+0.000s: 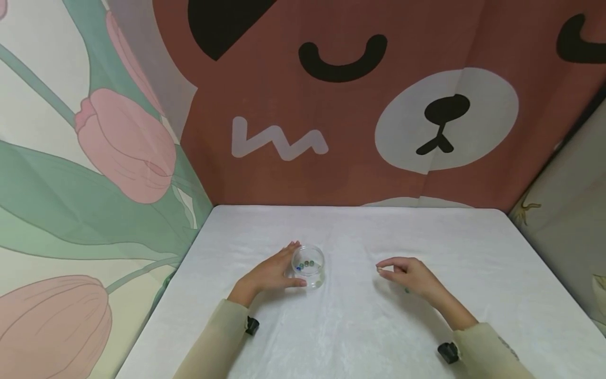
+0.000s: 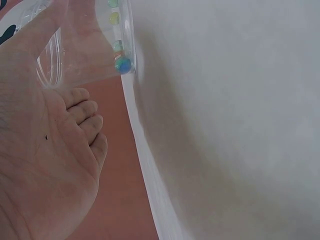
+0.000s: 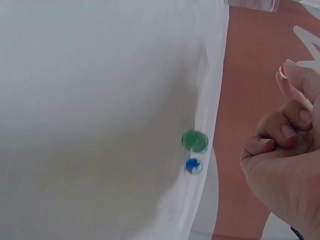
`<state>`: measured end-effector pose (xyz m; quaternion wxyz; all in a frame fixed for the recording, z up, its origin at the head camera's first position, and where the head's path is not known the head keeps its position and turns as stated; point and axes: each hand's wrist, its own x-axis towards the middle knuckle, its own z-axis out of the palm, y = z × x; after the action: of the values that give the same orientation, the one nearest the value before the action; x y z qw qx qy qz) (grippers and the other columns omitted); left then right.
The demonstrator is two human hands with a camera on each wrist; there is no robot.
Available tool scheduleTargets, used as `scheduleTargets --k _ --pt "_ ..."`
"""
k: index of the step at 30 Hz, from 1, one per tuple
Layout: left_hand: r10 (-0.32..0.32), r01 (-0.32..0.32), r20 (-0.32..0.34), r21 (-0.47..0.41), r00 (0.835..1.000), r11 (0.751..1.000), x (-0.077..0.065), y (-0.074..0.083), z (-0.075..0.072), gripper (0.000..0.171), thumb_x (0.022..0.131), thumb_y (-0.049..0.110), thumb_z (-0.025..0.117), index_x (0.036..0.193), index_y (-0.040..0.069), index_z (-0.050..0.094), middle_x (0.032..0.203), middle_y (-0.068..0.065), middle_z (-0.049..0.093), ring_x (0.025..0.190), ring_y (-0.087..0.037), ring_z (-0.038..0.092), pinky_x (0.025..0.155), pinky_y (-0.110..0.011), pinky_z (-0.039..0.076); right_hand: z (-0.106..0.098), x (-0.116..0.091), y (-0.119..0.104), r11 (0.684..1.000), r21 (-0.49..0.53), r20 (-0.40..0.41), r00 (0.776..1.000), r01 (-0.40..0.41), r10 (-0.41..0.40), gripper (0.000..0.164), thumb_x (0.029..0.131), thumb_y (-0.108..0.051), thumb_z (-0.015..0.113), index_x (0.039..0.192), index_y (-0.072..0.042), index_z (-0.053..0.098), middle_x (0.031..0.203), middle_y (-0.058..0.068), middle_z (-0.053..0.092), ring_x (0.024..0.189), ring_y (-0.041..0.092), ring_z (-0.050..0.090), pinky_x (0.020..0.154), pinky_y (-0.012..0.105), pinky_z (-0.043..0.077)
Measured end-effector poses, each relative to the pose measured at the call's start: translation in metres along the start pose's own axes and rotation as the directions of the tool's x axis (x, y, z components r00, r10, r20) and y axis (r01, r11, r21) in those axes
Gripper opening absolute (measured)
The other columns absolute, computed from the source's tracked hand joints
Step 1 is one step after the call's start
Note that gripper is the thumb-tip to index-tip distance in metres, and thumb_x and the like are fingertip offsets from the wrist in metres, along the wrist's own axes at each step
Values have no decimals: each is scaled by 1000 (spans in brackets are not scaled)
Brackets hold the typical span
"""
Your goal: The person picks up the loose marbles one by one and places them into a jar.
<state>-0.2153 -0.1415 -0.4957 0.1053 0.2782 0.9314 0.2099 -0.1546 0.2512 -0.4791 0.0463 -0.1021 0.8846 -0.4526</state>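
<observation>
A clear plastic jar (image 1: pixel 314 279) stands on the white-covered table, with several small glass marbles (image 1: pixel 306 263) inside. My left hand (image 1: pixel 271 272) holds the jar from its left side, thumb at the near side and fingers behind. In the left wrist view, a blue marble (image 2: pixel 123 65) and green and yellow ones lie along the jar's base. Over the table to the right, my right hand (image 1: pixel 415 277) pinches a small marble (image 3: pixel 283 71) with red and white showing, between thumb and forefinger; the other fingers are curled in.
Below the right hand, a green marble (image 3: pixel 195 141) and a blue-and-white marble (image 3: pixel 193 166) lie on the table (image 1: pixel 360 337). A brown bear-print curtain (image 1: pixel 274 179) hangs behind the table's far edge. A tulip-print curtain (image 1: pixel 128 147) flanks the left side.
</observation>
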Motion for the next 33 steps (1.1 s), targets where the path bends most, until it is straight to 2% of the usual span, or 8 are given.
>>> scheduleTargets --k 6,12,21,28,33 --pt "0 0 -1 -7 1000 1000 -1 1 -1 110 84 66 71 164 14 16 170 3 10 157 -18 10 126 -43 19 10 4 -4 1000 25 2 1000 7 -7 32 92 -29 76 114 -7 76 60 -5 40 54 7 33 47 23 31" --pt "1 -1 -1 5 1000 1000 -1 1 -1 110 84 67 70 164 15 15 171 0 11 157 -18 10 125 -43 19 17 9 -7 999 45 -1 1000 25 -25 31 92 -28 76 114 -6 76 60 -5 38 55 7 32 48 23 31" --pt "-9 9 8 -1 1000 1000 0 0 -1 111 84 67 70 164 16 14 171 0 10 157 -18 10 126 -44 19 27 14 -15 998 69 5 1000 -1 0 33 92 -31 76 115 -8 76 59 -5 38 55 8 32 48 24 30" --pt "-4 4 7 5 1000 1000 0 -1 0 110 84 68 69 164 16 14 171 -1 10 157 -17 9 126 -43 18 34 20 -22 996 82 -4 999 41 -40 30 91 -27 77 113 -6 77 58 -8 37 54 7 33 49 23 32" --pt "4 -4 3 7 1000 1000 0 -2 -1 110 84 67 70 164 15 14 171 -4 12 157 -18 9 126 -43 18 39 23 -25 994 99 -14 999 41 -40 29 91 -24 77 112 -5 77 58 -8 37 56 6 35 50 22 32"
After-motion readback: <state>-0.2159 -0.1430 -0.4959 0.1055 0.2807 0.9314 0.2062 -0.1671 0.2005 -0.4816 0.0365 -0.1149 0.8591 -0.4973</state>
